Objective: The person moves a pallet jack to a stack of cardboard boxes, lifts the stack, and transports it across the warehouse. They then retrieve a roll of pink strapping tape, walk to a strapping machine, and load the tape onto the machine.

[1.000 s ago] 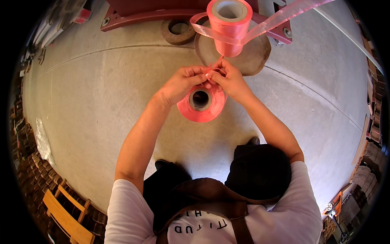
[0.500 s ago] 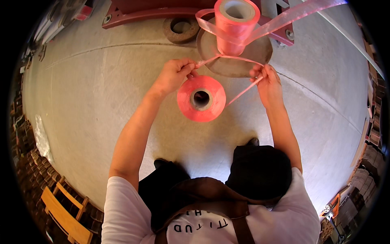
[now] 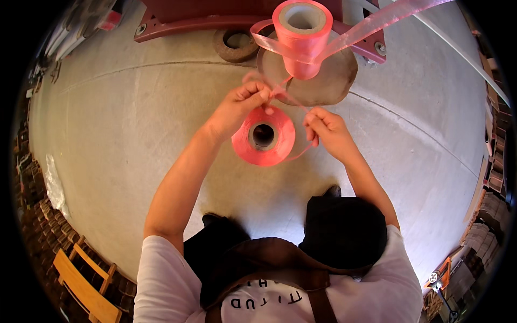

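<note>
- Drawn back together since half a second ago: left hand (image 3: 239, 105) and right hand (image 3: 326, 129), then spread wide either side of the flat roll, now close above it.
- Left hand pinched shut on a thin pink ribbon strand (image 3: 280, 89), fingertips just above the upper edge of the flat pink ribbon roll (image 3: 264, 135).
- Right hand closed on the same strand further along, beside the right edge of that roll; strand running slantwise between the two hands and up toward the tall spool.
- Flat pink ribbon roll lying on its side on the grey concrete floor (image 3: 134, 134), dark core hole facing up, between the hands and in front of the knees.
- Tall pink ribbon spool (image 3: 301, 35) standing upright on a round brown disc (image 3: 334, 81), just beyond the hands; wide translucent pink band (image 3: 377, 21) leading off it toward the upper right.
- Brown ring (image 3: 235, 46) on the floor left of the disc, near a red metal frame (image 3: 194, 22).
- Wooden chair (image 3: 81, 285) at lower left, well apart.
</note>
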Demonstrator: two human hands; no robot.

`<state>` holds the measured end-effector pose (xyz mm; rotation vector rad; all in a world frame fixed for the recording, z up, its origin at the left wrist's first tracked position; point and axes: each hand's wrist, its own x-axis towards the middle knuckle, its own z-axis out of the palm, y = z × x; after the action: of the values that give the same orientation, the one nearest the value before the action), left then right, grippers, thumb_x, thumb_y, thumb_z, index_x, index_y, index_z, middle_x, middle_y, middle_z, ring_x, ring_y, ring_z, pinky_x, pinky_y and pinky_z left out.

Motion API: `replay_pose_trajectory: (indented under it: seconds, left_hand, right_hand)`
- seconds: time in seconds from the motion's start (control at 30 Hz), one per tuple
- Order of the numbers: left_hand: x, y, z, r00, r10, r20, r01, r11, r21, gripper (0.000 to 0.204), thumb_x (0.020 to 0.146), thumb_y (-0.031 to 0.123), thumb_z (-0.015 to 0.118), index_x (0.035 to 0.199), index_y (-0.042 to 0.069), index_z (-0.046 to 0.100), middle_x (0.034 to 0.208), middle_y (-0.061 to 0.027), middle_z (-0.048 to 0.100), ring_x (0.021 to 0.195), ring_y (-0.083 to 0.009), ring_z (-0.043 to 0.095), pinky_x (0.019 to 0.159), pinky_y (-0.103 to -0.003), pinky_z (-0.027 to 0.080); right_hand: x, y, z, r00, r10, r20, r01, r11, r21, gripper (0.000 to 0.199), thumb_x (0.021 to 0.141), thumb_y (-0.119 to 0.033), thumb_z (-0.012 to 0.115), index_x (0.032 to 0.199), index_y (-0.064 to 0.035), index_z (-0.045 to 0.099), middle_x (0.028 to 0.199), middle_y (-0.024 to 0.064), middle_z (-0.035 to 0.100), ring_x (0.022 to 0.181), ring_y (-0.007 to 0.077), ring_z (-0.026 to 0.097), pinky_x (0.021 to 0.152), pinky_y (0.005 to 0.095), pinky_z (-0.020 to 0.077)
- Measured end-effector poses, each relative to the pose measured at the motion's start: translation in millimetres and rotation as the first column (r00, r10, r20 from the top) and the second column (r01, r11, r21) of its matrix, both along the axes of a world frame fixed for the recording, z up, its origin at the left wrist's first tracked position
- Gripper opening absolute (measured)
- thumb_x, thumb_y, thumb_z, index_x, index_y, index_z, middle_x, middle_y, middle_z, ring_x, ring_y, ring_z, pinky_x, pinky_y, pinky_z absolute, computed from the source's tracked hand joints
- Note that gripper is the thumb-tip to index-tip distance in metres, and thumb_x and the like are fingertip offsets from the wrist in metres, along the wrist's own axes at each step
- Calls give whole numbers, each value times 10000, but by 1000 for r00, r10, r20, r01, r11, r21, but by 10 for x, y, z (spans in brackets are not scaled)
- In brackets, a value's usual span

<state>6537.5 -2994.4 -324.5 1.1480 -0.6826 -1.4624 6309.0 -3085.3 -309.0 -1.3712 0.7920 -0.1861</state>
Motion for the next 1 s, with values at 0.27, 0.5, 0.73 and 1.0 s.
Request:
replay_pose_trajectory:
  seconds: [0.27,0.5,0.73,1.0]
  left_hand:
    - [36,-90,6,996,55,-64,-61,994,-95,161,965,209,548,893,77,603,948,11,596,774,-75,478,753,-241,411]
    - [-145,-63,192,955,-106,275,122,992,-39,176,962,203,560,923,39,612,830,48,544,760,-59,462,692,-233,421]
    - [-175,-6,153,950,-93,297,93,996,12,176,973,193,540,947,34,611,838,46,546,762,-50,462,706,-223,426]
    - [-204,-57,150,956,145,254,-133,989,-61,154,951,156,574,992,18,627,897,0,638,815,-65,553,765,-226,471]
  right_hand:
    - [-21,23,-54,962,15,-271,-229,584,-779,267,925,-261,568,975,-4,622,833,90,638,794,144,621,728,275,503]
    - [527,-224,39,970,-80,230,66,996,64,309,952,-241,553,1088,30,609,985,64,643,882,150,619,793,295,483]
    - [574,-254,-28,955,-148,258,138,989,54,185,942,-161,566,950,15,621,863,48,632,772,105,586,755,263,498]
    - [557,-123,-129,902,-323,287,231,921,313,115,949,-117,555,964,-5,575,851,46,603,711,109,565,639,237,485]
